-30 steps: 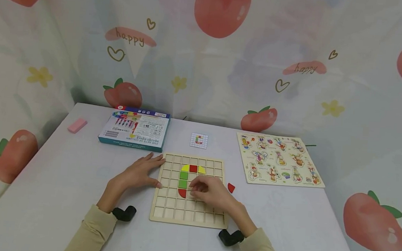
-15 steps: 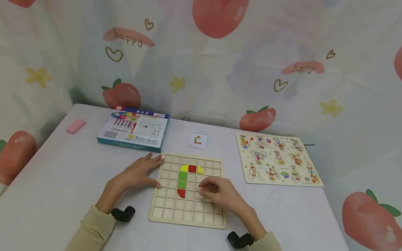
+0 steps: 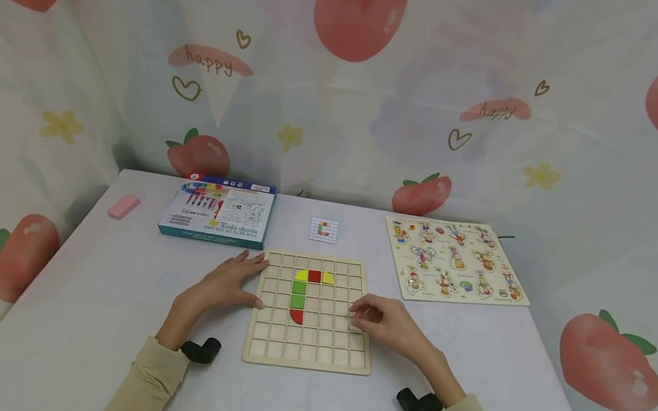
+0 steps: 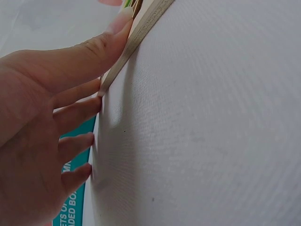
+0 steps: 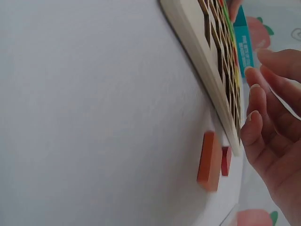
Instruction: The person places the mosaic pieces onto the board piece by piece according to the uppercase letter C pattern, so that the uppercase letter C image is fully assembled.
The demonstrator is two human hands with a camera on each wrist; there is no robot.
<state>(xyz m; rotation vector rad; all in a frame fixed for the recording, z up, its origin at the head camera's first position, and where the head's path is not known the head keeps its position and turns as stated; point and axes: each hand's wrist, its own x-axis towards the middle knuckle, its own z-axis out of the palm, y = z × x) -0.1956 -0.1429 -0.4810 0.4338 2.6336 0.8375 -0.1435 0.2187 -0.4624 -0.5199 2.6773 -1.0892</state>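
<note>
Nearest, the wooden grid board [image 3: 310, 312] lies flat on the white table [image 3: 98, 317], its long axis running away from the person. The left hand [image 3: 225, 285] presses straight, spread fingers [image 4: 84, 52] against the board's left edge and grips nothing. The right hand [image 3: 386, 324] hovers at the board's right edge, fingers loosely curled and holding nothing; two red pieces [image 5: 214, 160] lie on the table just beside that edge. A column of coloured tiles [image 3: 300, 292] points away. Farther off sit a pattern card [image 3: 324, 230], a box [image 3: 220, 210] and an animal puzzle [image 3: 454, 260].
</note>
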